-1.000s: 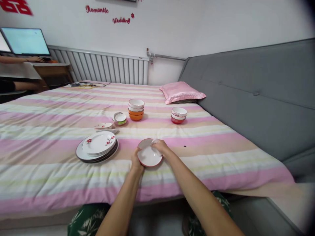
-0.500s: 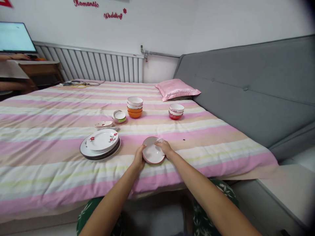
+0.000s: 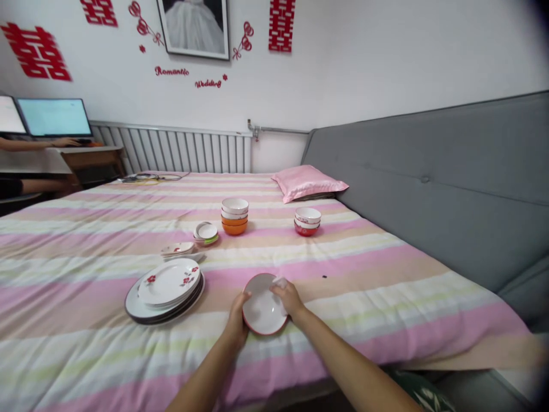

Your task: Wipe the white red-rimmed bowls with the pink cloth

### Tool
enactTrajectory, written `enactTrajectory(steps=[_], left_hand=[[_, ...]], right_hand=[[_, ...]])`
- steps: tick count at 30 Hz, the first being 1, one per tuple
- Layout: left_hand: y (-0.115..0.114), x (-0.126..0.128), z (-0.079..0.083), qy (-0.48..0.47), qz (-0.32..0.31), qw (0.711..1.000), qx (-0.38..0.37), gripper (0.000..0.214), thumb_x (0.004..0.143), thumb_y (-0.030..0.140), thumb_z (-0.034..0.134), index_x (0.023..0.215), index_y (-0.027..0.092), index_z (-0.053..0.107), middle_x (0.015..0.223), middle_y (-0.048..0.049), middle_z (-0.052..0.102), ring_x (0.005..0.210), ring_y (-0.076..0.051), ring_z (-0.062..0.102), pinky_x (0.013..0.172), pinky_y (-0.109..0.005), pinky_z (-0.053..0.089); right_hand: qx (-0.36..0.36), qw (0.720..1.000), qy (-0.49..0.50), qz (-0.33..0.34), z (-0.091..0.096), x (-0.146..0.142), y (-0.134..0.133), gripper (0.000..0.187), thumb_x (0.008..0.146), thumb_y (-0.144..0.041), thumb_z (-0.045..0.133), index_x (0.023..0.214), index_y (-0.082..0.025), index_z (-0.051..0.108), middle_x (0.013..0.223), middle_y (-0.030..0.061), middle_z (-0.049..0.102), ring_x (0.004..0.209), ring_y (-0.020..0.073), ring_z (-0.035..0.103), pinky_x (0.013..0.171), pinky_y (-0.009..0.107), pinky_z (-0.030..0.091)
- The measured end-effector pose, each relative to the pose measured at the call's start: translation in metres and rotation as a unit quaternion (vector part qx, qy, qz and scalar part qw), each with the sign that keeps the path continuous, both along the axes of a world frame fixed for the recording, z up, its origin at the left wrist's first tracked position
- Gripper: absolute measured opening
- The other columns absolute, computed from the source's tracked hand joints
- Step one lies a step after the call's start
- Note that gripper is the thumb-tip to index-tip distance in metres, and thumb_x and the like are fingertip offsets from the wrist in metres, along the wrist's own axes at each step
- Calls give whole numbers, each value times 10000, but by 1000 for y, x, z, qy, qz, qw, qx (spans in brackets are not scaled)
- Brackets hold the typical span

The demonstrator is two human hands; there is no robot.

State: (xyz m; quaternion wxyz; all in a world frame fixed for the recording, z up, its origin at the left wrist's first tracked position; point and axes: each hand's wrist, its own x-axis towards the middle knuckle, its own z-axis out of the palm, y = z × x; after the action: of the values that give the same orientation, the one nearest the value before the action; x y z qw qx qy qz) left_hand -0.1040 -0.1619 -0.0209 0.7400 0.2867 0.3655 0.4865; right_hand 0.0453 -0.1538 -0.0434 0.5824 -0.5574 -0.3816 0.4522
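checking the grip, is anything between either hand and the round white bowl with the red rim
A white tissue or cloth seems to lie between the right hand and the white bowl, on its right side; nothing visible separates the left hand from the bowl.

Bare left hand [image 3: 237,321], bare right hand [image 3: 290,298], bare forearms [image 3: 349,365], green garment [image 3: 419,389], pale leaf print [image 3: 429,399]

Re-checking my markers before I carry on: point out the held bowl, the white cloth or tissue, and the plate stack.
Held bowl [image 3: 263,312]: head view, on its inner surface.
White cloth or tissue [image 3: 280,282]: head view, on its exposed upper part.
Plate stack [image 3: 169,281]: head view, on the top plate's face.
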Motion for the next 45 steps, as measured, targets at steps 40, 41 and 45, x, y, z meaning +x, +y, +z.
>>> enactTrajectory(steps=[40,41,45], left_hand=[[-11,12,29,34,-4,999,-41,393,739,405,683,1033,144,668,962,-92,729,898,-256,678,804,-327,534],[-11,11,29,37,-7,999,-40,421,740,420,684,1059,146,660,978,-93,725,916,-258,673,822,-331,528],[-15,7,30,64,-21,998,-18,525,711,447,711,1127,137,632,1022,-108,711,974,-281,653,872,-351,497]], right_hand=[[-105,979,172,10,31,35,-32,210,626,-357,592,743,-184,603,587,-15,617,545,141,549,510,242,423],[-115,979,166,16,32,39,-34,195,620,-349,605,719,-181,595,541,-21,593,498,134,526,476,241,403],[-143,981,127,39,36,53,-39,173,603,-310,634,698,-173,587,450,-28,546,421,134,492,410,239,349]])
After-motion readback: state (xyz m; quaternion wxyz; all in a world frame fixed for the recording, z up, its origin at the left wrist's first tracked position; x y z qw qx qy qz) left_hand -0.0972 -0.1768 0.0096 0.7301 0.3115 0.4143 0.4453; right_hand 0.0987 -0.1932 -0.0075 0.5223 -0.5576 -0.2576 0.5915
